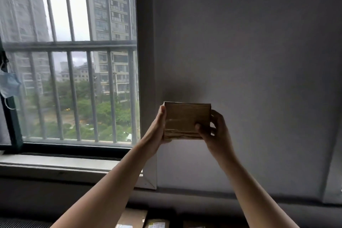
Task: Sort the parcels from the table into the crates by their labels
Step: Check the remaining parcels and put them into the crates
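Grey wall (259, 42) fills 12 to 5 o'clock, barred window (70, 46) at 9, and just below centre a cardboard parcel (186, 119) is held aloft, left hand (157, 129) pressed flat on its 9 o'clock side, right hand (214, 133) curled round its 3 o'clock edge.

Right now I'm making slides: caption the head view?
Left hand and right hand hold a cardboard parcel up before the grey wall, beside a barred window.

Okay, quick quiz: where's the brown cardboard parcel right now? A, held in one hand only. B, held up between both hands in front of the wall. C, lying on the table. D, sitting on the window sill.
B: the parcel is raised before the grey wall, with the left hand flat against its left side and the right hand gripping its right edge.
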A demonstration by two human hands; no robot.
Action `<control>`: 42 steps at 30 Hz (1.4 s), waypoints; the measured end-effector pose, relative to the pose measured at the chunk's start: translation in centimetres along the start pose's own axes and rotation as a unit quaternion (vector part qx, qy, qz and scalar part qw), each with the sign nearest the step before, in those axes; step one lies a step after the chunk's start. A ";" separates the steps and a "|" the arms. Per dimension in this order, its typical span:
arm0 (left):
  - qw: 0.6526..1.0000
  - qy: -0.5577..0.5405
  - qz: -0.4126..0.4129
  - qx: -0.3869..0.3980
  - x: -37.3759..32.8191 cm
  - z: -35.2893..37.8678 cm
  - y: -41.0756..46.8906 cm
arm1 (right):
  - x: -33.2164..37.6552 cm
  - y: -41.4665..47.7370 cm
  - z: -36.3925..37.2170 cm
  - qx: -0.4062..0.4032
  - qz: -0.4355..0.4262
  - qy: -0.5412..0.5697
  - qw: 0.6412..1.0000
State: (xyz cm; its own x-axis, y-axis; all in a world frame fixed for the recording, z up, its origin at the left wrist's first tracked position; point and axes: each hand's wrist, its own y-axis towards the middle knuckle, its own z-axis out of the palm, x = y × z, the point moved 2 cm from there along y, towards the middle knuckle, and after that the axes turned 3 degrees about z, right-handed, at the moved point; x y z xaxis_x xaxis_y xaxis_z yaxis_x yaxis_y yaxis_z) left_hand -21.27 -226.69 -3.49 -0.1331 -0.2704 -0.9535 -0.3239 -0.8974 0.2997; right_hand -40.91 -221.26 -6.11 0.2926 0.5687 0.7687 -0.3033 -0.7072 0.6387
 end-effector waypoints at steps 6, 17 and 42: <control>0.995 -0.079 0.047 -0.028 0.2 -2.2 -0.8 | 1.0 0.2 1.1 0.026 0.012 0.063 0.998; 0.979 -0.181 0.085 -0.029 0.1 -3.5 -2.4 | 1.8 0.1 1.7 0.083 0.074 0.069 0.991; 0.990 -0.075 -0.093 -0.081 0.4 -4.4 -3.8 | 2.2 -1.2 -0.3 -0.030 0.070 -0.013 0.997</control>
State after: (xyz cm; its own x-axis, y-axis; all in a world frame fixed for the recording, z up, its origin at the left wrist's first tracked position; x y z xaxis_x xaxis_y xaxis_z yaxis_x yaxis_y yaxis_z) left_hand -15.98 -224.95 -5.12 -0.2269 -0.0514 -0.9726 -0.2032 -0.9741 0.0988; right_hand -40.16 -219.06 -5.16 0.2672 0.4538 0.8501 -0.3970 -0.7520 0.5262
